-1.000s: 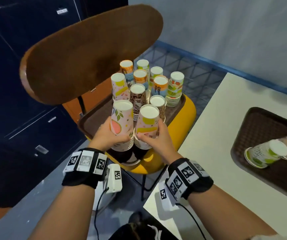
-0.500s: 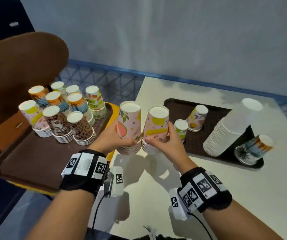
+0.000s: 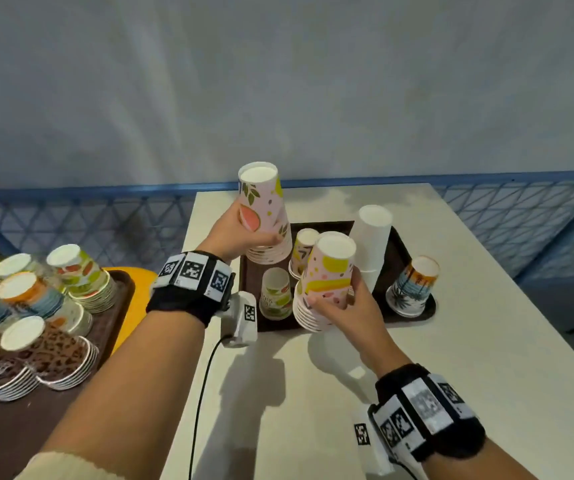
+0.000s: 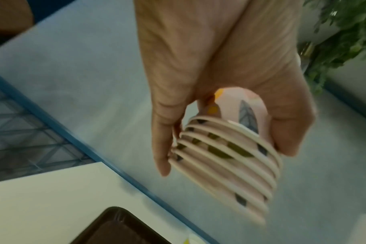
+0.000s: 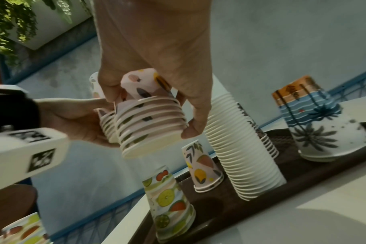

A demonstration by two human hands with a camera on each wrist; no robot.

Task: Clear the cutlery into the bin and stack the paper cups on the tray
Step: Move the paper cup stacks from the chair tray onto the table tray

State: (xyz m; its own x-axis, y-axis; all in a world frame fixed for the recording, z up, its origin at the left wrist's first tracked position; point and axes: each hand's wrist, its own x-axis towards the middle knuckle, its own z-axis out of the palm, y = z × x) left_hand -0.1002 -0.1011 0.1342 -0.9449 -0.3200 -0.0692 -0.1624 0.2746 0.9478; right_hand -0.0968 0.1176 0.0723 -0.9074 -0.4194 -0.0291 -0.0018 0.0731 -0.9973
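My left hand [image 3: 240, 237] grips an upside-down stack of pink leaf-print paper cups [image 3: 264, 216], held in the air over the far left corner of the brown tray [image 3: 420, 313] on the white table. The same stack of pink cups [image 4: 226, 158] fills the left wrist view, fingers curled round it. My right hand [image 3: 341, 306] grips a second pink stack with yellow blotches [image 3: 323, 282] above the tray's front edge; its rims [image 5: 150, 123] show in the right wrist view. On the tray stand a tall white stack [image 3: 370, 244], a fruit-print cup [image 3: 275, 296], a small pink cup [image 3: 304, 251] and a palm-print cup [image 3: 412, 289].
A second brown tray [image 3: 11, 431] at the left holds several patterned cup stacks [image 3: 46, 355], resting on a yellow seat [image 3: 133, 299]. The white table [image 3: 313, 427] stretches toward me. A blue mesh railing [image 3: 88, 216] and grey wall stand behind. No cutlery or bin is in view.
Both hands have carried their pink cup stacks from the left tray rightward to the table tray. The left stack has risen and moved ahead of the right one.
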